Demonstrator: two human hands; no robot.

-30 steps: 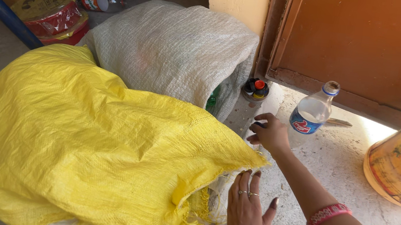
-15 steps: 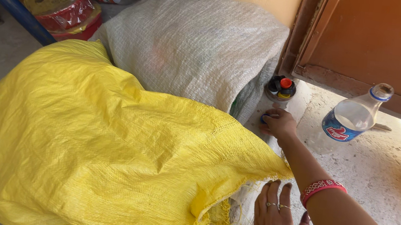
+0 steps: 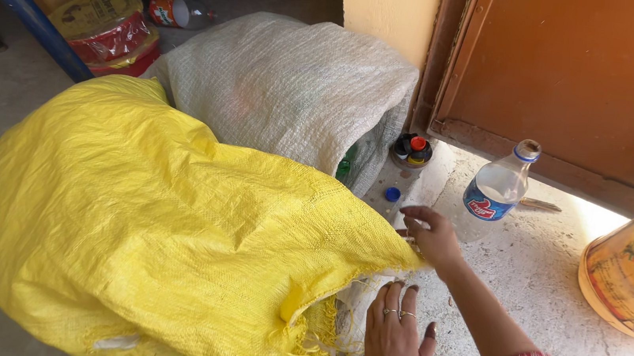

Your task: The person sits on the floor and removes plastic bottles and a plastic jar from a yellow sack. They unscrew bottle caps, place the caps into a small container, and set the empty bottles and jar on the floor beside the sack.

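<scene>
Yellow sack (image 3: 159, 239): woven plastic, fills the lower left of the frame, mouth at lower centre.
Left hand (image 3: 394, 342): lies flat and open at the sack's frayed mouth, gripping nothing.
Right hand (image 3: 431, 235): fingers curled over the sack's edge, centre right; whether they pinch it I cannot tell.
Bottle (image 3: 494, 192): clear plastic, upright on the floor just right of that hand.
White sack (image 3: 287, 91): behind, upper centre.

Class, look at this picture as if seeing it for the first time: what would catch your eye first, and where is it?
A big yellow sack fills the left and middle, with a white sack behind it. At its open edge the right hand reaches in while the left hand rests below. A clear bottle stands by the brown door.
</scene>
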